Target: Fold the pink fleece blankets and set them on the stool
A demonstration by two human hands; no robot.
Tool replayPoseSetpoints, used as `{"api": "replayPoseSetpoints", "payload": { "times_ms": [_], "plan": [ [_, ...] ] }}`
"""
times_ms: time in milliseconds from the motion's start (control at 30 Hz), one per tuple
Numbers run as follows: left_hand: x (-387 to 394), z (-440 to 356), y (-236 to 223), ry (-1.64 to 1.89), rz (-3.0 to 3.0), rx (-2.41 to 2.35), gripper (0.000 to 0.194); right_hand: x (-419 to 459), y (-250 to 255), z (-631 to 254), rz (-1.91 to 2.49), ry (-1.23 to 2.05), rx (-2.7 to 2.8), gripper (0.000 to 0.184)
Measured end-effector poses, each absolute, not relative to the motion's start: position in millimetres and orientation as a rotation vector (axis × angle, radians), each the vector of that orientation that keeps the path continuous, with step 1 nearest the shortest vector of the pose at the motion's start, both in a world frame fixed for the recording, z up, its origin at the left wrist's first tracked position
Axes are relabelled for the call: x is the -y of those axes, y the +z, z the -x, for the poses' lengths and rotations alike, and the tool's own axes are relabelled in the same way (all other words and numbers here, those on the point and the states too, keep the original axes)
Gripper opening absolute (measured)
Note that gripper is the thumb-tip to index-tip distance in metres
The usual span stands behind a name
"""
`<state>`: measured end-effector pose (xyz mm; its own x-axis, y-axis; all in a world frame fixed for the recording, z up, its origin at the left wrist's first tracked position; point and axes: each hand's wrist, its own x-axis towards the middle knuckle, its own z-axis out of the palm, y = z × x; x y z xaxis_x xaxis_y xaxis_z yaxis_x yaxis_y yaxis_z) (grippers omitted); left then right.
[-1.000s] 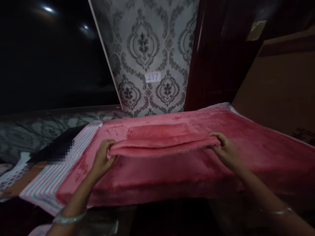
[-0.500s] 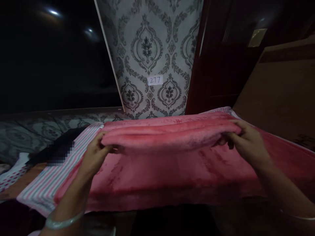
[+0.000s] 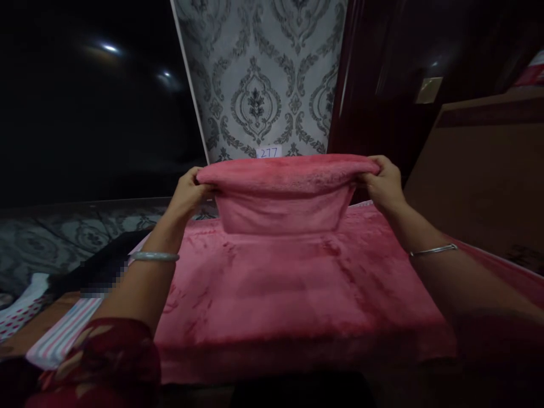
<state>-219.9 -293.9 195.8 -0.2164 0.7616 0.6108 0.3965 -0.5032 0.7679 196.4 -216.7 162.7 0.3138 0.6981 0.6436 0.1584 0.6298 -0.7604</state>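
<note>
A folded pink plush cloth (image 3: 284, 195) hangs lifted in the air in front of me, its lower part drooping. My left hand (image 3: 187, 192) is closed on its left end and my right hand (image 3: 382, 184) is closed on its right end, both arms stretched forward. Each wrist carries a bangle. Below the lifted cloth a larger pink plush blanket (image 3: 293, 289) lies spread flat.
A pink-and-white striped sheet (image 3: 63, 334) shows under the blanket at the left, beside a dark item. Patterned grey wallpaper (image 3: 259, 85) with a small "277" label (image 3: 268, 152) stands behind. A dark wooden door is at the right, a brown board (image 3: 488, 175) beside it.
Both hands have raised the folded cloth from the blanket's surface up and away from me, and it now hangs clear above the far edge.
</note>
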Motion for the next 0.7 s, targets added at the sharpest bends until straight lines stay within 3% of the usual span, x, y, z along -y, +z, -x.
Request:
{"api": "replayPoseSetpoints", "payload": {
  "times_ms": [167,333,433,700],
  "plan": [
    [292,231,143,1.782,-1.897,-1.414,0.025,218,102,-204,0.952,0.147,1.444,0.029],
    [320,257,33,1.496,-1.995,-1.57,0.031,247,-6,-220,1.022,0.277,1.635,0.024],
    [345,264,-12,1.387,-2.031,-1.612,0.029,269,-45,-228,1.05,0.267,1.704,0.024],
    [392,265,-51,1.1,-2.358,-1.726,0.034,315,-89,-246,1.123,0.115,1.885,0.032]
  ]
}}
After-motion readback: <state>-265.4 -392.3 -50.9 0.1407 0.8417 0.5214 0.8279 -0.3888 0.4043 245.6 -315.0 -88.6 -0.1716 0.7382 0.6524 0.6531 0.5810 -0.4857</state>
